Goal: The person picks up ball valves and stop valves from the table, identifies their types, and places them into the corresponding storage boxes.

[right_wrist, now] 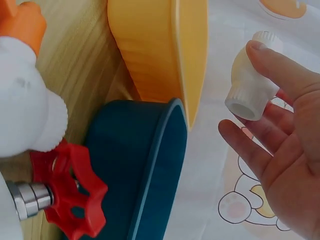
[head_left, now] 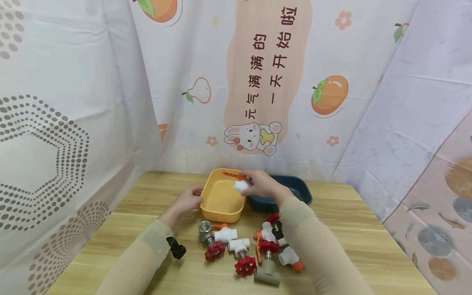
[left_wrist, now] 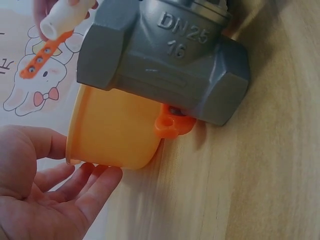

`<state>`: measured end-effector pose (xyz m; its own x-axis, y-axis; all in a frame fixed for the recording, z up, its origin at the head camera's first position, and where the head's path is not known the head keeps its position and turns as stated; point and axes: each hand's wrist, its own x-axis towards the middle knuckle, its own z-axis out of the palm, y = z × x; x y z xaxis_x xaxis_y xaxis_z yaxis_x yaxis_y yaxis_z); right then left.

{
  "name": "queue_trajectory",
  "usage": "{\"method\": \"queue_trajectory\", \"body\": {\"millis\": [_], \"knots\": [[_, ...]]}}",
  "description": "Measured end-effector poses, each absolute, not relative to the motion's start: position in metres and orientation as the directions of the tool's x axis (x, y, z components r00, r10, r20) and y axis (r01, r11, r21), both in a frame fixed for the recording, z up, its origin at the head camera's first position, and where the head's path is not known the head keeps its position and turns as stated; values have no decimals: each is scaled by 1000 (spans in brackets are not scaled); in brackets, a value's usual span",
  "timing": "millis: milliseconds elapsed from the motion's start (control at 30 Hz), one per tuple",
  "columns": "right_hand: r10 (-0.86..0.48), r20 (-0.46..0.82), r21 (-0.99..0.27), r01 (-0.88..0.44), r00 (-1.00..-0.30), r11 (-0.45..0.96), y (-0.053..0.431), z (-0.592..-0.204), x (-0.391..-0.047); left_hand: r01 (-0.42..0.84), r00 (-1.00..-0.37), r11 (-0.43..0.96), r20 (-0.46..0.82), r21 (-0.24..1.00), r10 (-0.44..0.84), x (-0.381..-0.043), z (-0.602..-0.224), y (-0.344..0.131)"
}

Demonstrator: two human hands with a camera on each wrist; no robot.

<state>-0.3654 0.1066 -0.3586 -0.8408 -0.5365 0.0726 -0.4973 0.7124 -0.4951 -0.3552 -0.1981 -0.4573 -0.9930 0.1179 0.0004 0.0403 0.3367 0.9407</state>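
My right hand (head_left: 263, 184) pinches a white plastic ball valve (head_left: 240, 186) above the yellow bin. Its orange lever (left_wrist: 46, 54) shows in the left wrist view. In the right wrist view, the thumb lies across the white valve body (right_wrist: 254, 75). At the left side of the yellow bin (head_left: 222, 217), my left hand (head_left: 188, 199) holds the wall, thumb at the rim and fingers along the outside. The dark blue bin (head_left: 305, 190) stands to the right, partly behind my right hand.
Several valves lie in front of the bins: a metal valve with red handwheel (head_left: 214, 250), a white tee valve (head_left: 239, 246), a grey tee valve (head_left: 267, 272) and a white-and-orange valve (head_left: 289, 257). A dark DN25 valve (left_wrist: 170, 60) looms close in the left wrist view. A printed curtain (head_left: 206, 135) hangs behind the table.
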Motion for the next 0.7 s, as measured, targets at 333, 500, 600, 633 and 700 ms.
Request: {"method": "queue_trajectory", "body": {"millis": [333, 500, 600, 633, 700], "knots": [[-507, 33, -523, -447, -861, 726, 83, -373, -370, 40, -992, 310, -1, 950, 128, -354, -457, -197], [-493, 32, -528, -434, -869, 730, 74, -379, -371, 38, -993, 325, -1, 945, 119, -353, -457, -197], [-481, 21, -519, -421, -876, 744, 71, -381, -371, 39, -993, 336, -2, 941, 119, -353, -457, -197], [-477, 16, -516, -416, -879, 748, 70, -382, -370, 38, -993, 338, -3, 940, 121, -353, -457, -197], [-469, 6, -514, -405, -883, 757, 69, -384, -370, 39, -992, 343, -4, 938, 124, -353, -456, -197]]}}
